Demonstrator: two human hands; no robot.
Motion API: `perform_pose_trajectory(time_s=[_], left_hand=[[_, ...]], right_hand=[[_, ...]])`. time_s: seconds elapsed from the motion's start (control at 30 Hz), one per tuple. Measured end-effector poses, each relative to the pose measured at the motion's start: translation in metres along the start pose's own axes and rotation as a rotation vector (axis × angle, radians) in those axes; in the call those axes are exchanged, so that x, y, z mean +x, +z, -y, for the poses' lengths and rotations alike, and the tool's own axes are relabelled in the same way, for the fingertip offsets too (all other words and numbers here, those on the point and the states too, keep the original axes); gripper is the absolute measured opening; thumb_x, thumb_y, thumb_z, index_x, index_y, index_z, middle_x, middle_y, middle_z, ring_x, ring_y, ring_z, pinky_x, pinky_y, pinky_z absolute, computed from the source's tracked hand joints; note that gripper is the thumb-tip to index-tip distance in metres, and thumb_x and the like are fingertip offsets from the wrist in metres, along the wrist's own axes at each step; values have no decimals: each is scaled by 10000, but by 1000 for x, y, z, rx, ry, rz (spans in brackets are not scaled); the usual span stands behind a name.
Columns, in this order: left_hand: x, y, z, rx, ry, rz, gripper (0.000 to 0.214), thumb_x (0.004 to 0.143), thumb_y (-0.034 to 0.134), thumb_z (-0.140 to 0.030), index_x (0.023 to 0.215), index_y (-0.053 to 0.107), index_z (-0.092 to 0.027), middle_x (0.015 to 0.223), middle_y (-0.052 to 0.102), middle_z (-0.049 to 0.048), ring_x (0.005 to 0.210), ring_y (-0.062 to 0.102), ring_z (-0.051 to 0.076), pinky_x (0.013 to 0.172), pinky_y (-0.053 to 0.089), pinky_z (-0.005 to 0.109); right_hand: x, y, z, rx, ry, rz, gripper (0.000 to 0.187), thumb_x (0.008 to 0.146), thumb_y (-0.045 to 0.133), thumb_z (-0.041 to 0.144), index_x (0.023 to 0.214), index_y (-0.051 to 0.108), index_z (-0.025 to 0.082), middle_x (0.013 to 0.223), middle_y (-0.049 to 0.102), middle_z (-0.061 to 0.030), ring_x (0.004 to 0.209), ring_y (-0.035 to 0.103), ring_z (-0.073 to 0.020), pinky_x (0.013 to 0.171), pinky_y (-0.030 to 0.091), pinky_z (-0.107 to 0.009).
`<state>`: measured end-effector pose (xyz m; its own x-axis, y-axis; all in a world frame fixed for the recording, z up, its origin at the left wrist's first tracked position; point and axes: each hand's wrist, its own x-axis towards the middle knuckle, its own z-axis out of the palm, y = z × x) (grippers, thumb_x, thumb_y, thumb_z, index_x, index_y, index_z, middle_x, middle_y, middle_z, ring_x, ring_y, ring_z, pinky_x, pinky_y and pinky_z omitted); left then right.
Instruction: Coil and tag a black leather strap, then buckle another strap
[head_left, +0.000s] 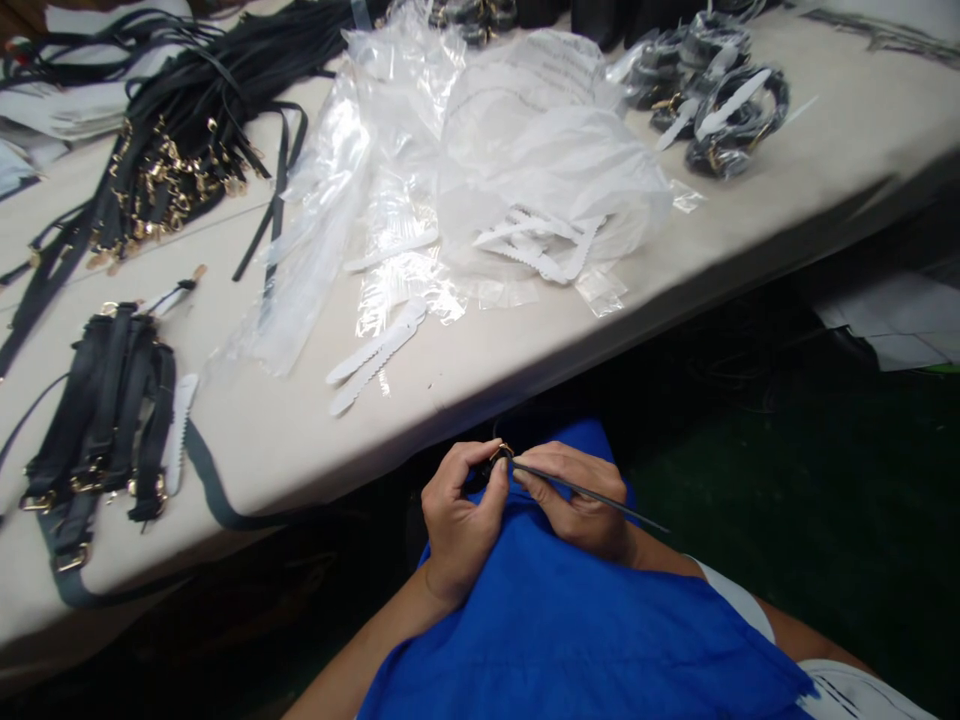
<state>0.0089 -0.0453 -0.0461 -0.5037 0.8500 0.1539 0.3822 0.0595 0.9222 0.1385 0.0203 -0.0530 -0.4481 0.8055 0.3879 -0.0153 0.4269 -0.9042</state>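
The left hand [459, 525] is pinching a small gold metal buckle [501, 453], while the right hand [577, 500] is gripping a thin black strap [637, 516], apparently joined to it, its long axis extending rightward past that hand.

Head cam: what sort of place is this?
Probably a small strap or leather-goods workshop. A long white work table holds bundled black straps with gold-coloured clasps and clear plastic wrapping, and the hands work a thin black strip at a small gold-coloured fitting.

Bright table [300, 460], dim floor [787, 520], edges warped w/ blur.
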Motion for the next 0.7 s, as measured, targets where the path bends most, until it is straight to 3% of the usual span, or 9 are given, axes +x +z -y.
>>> perform_pose_trajectory(time_s=[0.2,0.33,0.43,0.57,0.7], left_hand=[[-5,-1,0,1,8,-26,133,843,646,-155,962,690,-192,883,684,27,819,643,143,769,499,254],[-1,-6,1,-119,-228,22,124,843,663,-241,947,708,-192,908,704,36,854,658,167,806,516,269],[6,-10,2,-278,-382,127,197,853,639,-293,998,716,-183,973,727,48,922,666,191,844,520,275],[15,-13,9,-374,-471,231,278,839,659,-344,1049,705,-168,1004,731,61,941,661,190,850,512,264],[23,-18,20,-482,-628,233,313,735,769,-339,978,724,-147,917,743,66,821,669,167,770,516,249]], right_hand=[[2,2,-4,124,51,57,177,818,676,86,946,737,193,835,739,-54,750,693,-172,694,576,-286],[0,4,-6,78,100,98,185,845,650,132,982,732,225,873,743,-57,789,694,-193,723,583,-317],[-1,5,-11,-99,-5,121,223,864,614,147,1041,718,233,908,743,-71,812,690,-196,743,580,-325],[-1,6,-17,-342,-121,228,283,892,545,135,1118,695,217,924,738,-95,834,688,-202,746,563,-322],[1,3,-16,-286,-147,282,356,882,545,99,1183,667,245,923,717,-77,825,673,-181,722,550,-298]])
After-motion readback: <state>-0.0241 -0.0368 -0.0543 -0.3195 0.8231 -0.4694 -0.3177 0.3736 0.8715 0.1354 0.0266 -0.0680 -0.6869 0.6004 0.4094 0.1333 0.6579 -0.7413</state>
